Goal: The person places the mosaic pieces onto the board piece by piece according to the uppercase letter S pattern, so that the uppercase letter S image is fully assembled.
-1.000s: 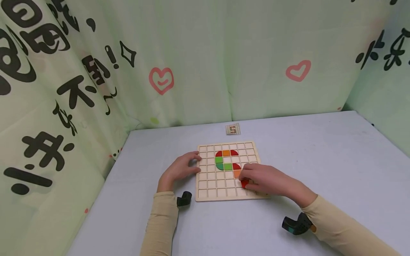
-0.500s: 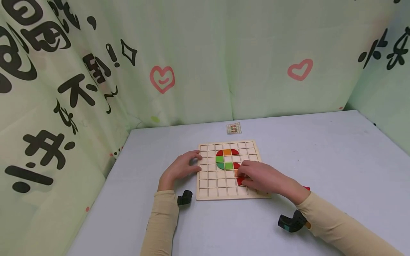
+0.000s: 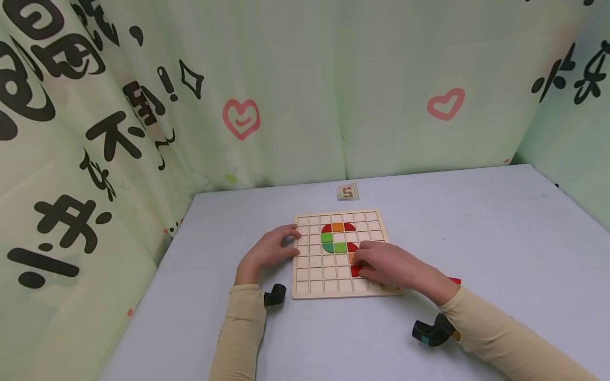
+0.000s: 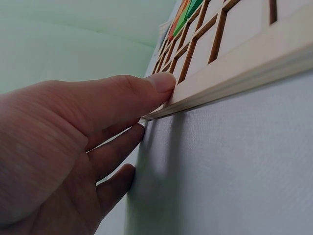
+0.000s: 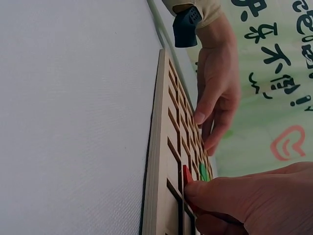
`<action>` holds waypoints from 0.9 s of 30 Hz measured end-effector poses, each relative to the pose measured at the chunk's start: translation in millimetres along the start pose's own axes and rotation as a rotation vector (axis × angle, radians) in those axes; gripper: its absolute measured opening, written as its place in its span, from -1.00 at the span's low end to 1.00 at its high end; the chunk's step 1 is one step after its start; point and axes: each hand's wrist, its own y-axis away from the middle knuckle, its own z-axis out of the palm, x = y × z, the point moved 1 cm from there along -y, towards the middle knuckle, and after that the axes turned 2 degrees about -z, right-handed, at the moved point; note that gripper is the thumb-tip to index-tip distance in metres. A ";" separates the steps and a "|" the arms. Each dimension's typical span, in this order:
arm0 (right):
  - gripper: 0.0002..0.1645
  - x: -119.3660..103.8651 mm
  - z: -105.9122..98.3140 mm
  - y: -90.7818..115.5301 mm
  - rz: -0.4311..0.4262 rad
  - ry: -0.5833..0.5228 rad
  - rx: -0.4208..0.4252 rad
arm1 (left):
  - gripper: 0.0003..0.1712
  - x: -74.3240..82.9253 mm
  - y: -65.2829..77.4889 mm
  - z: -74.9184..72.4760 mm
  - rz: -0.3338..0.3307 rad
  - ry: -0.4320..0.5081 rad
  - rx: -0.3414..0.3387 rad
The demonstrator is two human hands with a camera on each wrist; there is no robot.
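A wooden grid board [image 3: 305, 290] lies on the table with red, orange and green tiles in some of its cells. My right hand [image 3: 397, 266] is over the board's right side, its thumb and fingers pinching a red tile [image 3: 355, 271]. In the right wrist view that red tile [image 5: 187, 174] stands slightly tilted at a cell, the thumb against it. Part of an orange tile [image 3: 351, 257] shows just above it, partly covered by the fingers. At the board's left edge rests my left hand [image 3: 269, 250]; in the left wrist view its thumb [image 4: 159, 83] touches the wooden rim, fingers loosely extended.
Behind the board lies a small pattern card [image 3: 348, 191]. Another red piece [image 3: 456, 281] shows on the table beyond the right wrist. A black camera is worn on each wrist. A green printed curtain [image 3: 295, 79] borders the table's back and sides.
My right hand has moved slightly left with the red tile, which now sits lower and flatter below the orange one. The red piece beyond the wrist has come into view. The left hand stays put.
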 end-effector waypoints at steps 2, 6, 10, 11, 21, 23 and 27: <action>-0.91 0.0 0.2 -0.1 -0.005 -0.004 0.003 | -0.58 0.0 0.2 0.2 -0.001 0.006 0.000; -0.90 0.4 0.9 0.5 -0.012 -0.014 0.008 | -0.58 0.0 0.1 0.2 -0.002 0.013 -0.002; -0.88 1.1 1.2 0.6 -0.024 -0.018 0.017 | -0.58 0.1 0.0 0.2 0.000 0.015 -0.001; -0.89 1.2 1.3 0.8 -0.026 -0.019 0.019 | -0.58 0.2 0.1 0.2 -0.001 0.016 -0.001; -0.91 3.1 3.6 -0.2 -0.049 -0.014 0.037 | -0.58 0.0 -0.2 0.5 -0.008 0.009 0.002; -0.90 3.0 4.1 -0.6 -0.048 -0.014 0.040 | -0.58 0.6 0.0 0.1 -0.011 0.013 0.001; -0.90 2.5 3.7 -1.1 -0.036 -0.029 0.039 | -0.57 0.4 0.3 0.1 -0.012 0.009 -0.002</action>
